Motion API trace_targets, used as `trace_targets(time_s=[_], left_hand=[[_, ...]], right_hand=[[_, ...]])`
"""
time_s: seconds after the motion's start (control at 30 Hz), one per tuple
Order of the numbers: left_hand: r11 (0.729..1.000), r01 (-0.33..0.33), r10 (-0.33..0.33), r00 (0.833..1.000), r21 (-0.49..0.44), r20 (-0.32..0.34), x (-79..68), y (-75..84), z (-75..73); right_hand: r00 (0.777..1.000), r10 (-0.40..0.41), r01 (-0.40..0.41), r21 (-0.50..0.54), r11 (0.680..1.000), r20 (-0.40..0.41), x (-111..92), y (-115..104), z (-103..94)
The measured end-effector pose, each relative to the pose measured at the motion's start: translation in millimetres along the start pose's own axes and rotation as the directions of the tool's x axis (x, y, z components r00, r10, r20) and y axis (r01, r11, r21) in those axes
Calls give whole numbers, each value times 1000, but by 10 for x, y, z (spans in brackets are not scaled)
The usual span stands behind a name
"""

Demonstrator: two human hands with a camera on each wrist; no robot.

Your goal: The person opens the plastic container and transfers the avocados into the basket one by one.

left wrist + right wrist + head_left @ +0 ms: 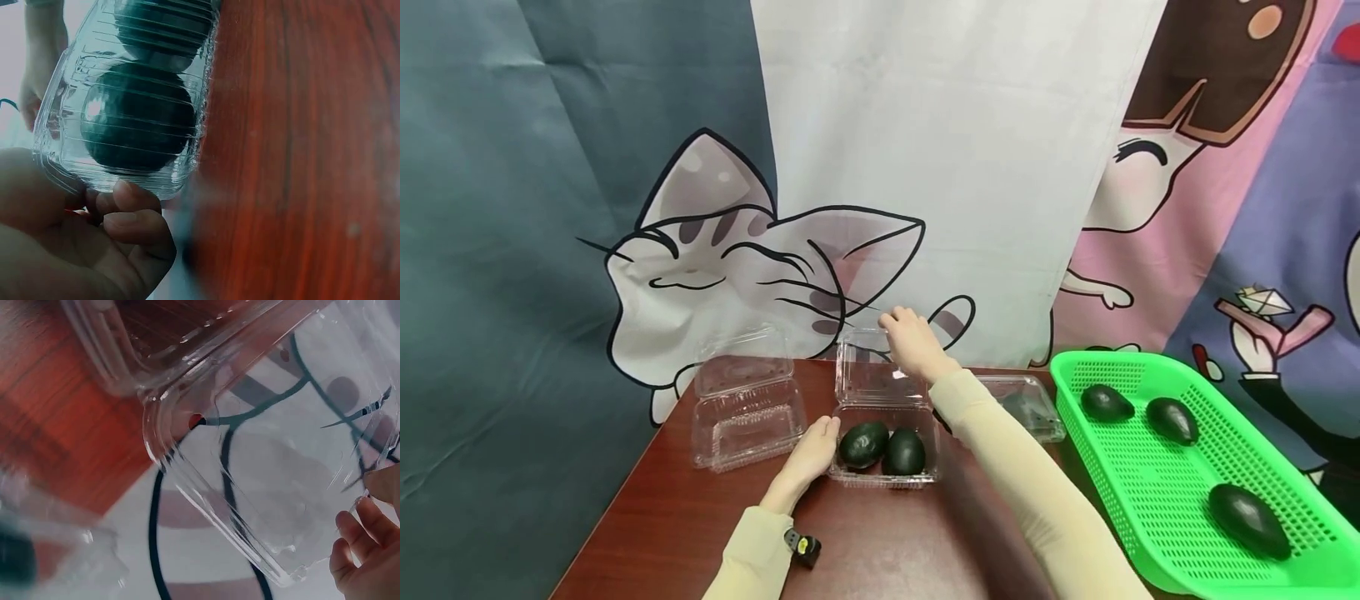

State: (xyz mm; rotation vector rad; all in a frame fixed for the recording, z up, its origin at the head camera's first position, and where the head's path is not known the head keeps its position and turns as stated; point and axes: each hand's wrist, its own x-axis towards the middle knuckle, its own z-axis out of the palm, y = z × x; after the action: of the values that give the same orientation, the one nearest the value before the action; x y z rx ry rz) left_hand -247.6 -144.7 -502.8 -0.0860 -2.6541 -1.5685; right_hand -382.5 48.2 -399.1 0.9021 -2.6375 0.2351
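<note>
A clear plastic clamshell container (887,481) stands on the table with its lid (874,379) raised at the back. Two dark green avocados, a left one (863,445) and a right one (905,452), lie side by side in its base. My left hand (812,450) grips the base at its left side; the left wrist view shows the curled fingers (140,228) against the plastic wall. With fingertips and thumb, my right hand (913,343) pinches the free upper edge of the lid, as the right wrist view also shows (369,540).
To the left lies another clear container (748,433), lid up, with nothing inside. A closed container (1037,408) holding something dark stands at the back right. Beside it a green plastic basket (1150,500) holds three avocados (1247,521). A printed curtain (955,167) hangs behind the table.
</note>
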Motion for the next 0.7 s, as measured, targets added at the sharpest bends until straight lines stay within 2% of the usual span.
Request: trace_targets(time_s=[0.17, 0.47, 0.6, 0.7], left_hand=[[1000, 6, -6, 1000, -8, -5, -2, -31, 15], [1000, 21, -21, 1000, 2, -19, -19, -7, 41], [1000, 11, -10, 1000, 11, -20, -34, 4, 37], [1000, 8, -8, 1000, -2, -22, -41, 4, 24]], right_hand=[[995, 73, -74, 15, 997, 69, 77, 33, 139], [977, 151, -158, 30, 987, 152, 184, 91, 367], [958, 175, -184, 22, 983, 229, 208, 88, 448], [924, 203, -226, 34, 974, 325, 222, 62, 479]])
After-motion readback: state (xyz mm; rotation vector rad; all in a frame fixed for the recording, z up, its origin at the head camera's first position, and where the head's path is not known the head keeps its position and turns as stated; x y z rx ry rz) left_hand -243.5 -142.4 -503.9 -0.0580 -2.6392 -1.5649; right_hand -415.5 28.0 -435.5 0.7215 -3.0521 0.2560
